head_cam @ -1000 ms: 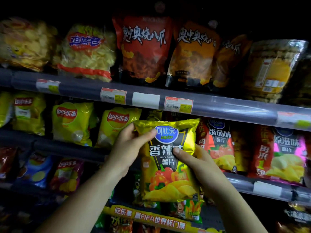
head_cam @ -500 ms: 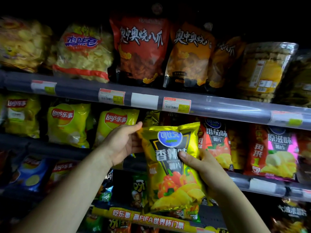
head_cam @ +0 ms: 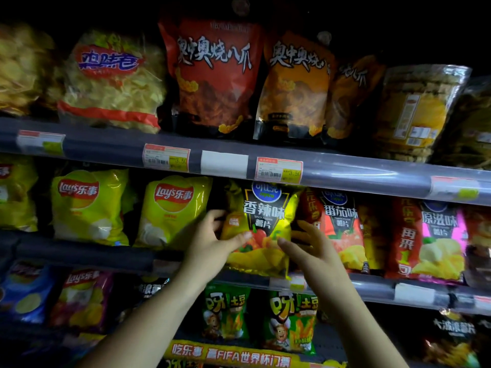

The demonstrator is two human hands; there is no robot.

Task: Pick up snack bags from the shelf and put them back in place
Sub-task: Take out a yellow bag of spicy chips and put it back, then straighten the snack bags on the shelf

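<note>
A yellow spicy-flavour chip bag [head_cam: 268,216] stands upright on the middle shelf [head_cam: 79,251], between a yellow Lay's bag [head_cam: 172,208] and a red tomato chip bag [head_cam: 337,229]. My left hand [head_cam: 212,243] holds its lower left edge, with the thumb across the front and the fingers curled round the side. My right hand [head_cam: 305,248] holds the lower right edge, thumb on the front and fingers slipped in beside the red bag. The top of the yellow bag is tucked under the upper shelf rail [head_cam: 345,173].
Large red, orange and clear snack bags [head_cam: 215,75] fill the top shelf. More Lay's bags [head_cam: 87,205] stand at left and a red-and-pink bag [head_cam: 435,240] at right. Green bags [head_cam: 289,322] sit on the shelf below, above a yellow banner [head_cam: 228,354].
Both hands have carried the yellow bag up and away from me, into its slot on the middle shelf. It now stands among the other bags instead of hanging in front of the shelf.
</note>
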